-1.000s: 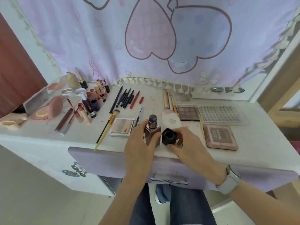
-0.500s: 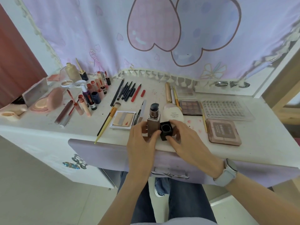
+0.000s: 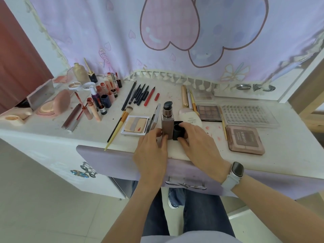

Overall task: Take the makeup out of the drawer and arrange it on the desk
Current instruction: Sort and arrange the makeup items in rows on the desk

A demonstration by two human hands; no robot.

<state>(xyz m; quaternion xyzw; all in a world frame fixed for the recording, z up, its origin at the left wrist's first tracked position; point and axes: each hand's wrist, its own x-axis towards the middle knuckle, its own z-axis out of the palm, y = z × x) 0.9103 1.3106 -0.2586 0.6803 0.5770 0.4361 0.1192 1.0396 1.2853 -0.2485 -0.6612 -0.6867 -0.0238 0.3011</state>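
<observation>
Far left edge: I am seeing a round peach compact (image 3: 52, 107) lying open, its smooth pink lid tilted up, on the white desk (image 3: 289, 137), whose top is looking scuffed and speckled with red stains.
Lip products: a cluster of small glossy tubes and bottles (image 3: 105, 95) is standing upright behind 2 slim lip glosses (image 3: 73, 118) lying flat.
Pencils: a row of thin dark liners (image 3: 138, 94) is lying side by side, with 1 red pencil (image 3: 149, 96) at its right end.
Brush: a gold-handled brush (image 3: 119, 125) is lying diagonally, bristles away from me.
Square palette: a white flat pan (image 3: 135, 127) with beige and grey strips is sitting just left of my hands.
Left hand: my left hand (image 3: 152, 151) is gripping the lower body of the foundation bottle (image 3: 167, 122), fingers curled round it.
Foundation bottle: a tall square taupe bottle with a dark pump top is standing upright near the front edge of the desk.
Cap: a black square cap (image 3: 178, 130) is touching the bottle's right side.
Right hand: my right hand (image 3: 199, 146) is pinching the cap between thumb and fingers; a pale-strapped watch (image 3: 234, 174) is sitting on the wrist.
Right side: a white tube (image 3: 190, 117), a brown eyeshadow grid (image 3: 209, 113), a clear plastic lash tray (image 3: 249, 114) and a closed matte pink palette (image 3: 245, 139) are lying flat.
Drawer: the lilac drawer front (image 3: 108, 160) is showing beneath the desk edge.
</observation>
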